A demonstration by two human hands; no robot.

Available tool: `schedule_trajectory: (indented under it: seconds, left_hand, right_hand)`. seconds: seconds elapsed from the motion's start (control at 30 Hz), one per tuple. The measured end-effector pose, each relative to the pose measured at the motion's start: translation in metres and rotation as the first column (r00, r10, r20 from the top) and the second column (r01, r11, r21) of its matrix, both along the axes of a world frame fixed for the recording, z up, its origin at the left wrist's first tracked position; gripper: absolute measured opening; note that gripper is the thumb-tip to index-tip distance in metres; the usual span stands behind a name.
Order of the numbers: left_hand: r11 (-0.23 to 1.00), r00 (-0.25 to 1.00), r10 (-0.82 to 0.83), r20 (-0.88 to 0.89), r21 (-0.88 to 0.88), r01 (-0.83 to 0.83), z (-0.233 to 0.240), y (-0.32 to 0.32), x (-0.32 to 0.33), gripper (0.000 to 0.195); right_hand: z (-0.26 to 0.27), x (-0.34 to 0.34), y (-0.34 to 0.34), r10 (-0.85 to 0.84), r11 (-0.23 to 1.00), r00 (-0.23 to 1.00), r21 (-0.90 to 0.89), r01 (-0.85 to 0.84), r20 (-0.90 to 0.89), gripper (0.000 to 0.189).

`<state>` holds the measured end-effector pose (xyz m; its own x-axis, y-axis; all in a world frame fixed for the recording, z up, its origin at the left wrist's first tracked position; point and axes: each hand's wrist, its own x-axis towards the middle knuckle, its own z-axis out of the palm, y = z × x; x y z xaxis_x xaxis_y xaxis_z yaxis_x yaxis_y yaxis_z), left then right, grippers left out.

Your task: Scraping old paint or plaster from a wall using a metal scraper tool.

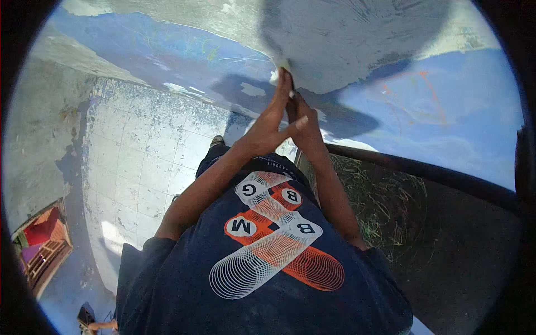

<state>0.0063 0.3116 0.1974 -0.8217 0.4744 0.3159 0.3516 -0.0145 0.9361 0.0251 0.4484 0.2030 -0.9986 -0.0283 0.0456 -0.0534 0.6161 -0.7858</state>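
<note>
Both my hands reach forward together against a wall (452,96) painted blue with bare grey patches. My left hand (268,127) has its fingers stretched up to the wall, at the edge of a grey patch (335,54). Its thumb crosses over my right hand (307,127), which sits close beside and partly behind it. Past the left fingertips shows a small pale blur; whether it is a held thing or part of the wall is unclear. The overlap hides the right fingers and palm. Shadows of my head and arms fall across the wall.
Worn white floor tiles (138,167) lie to the left, below a grey wall (37,125). A dark ledge (418,169) borders a shaded opening with dry grass (377,201) on the right. At lower left are a window frame (48,255) and part of another person (102,325).
</note>
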Motion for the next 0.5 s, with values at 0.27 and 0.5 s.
schedule_trajectory:
  seconds: [0.27, 0.5]
  left_hand:
    - [0.998, 0.997, -0.008, 0.083, 0.065, 0.003, -0.002, -0.011, -0.005, 0.093]
    - [0.996, 0.992, -0.062, 0.112, 0.077, 0.053, 0.000, -0.013, -0.009, 0.096]
  right_hand:
    - [-0.003, -0.003, -0.012, -0.017, 0.999, 1.000, 0.033, 0.016, 0.010, 0.024]
    - [-0.008, 0.003, -0.015, -0.055, 0.995, 0.997, 0.081, 0.060, -0.061, 0.024]
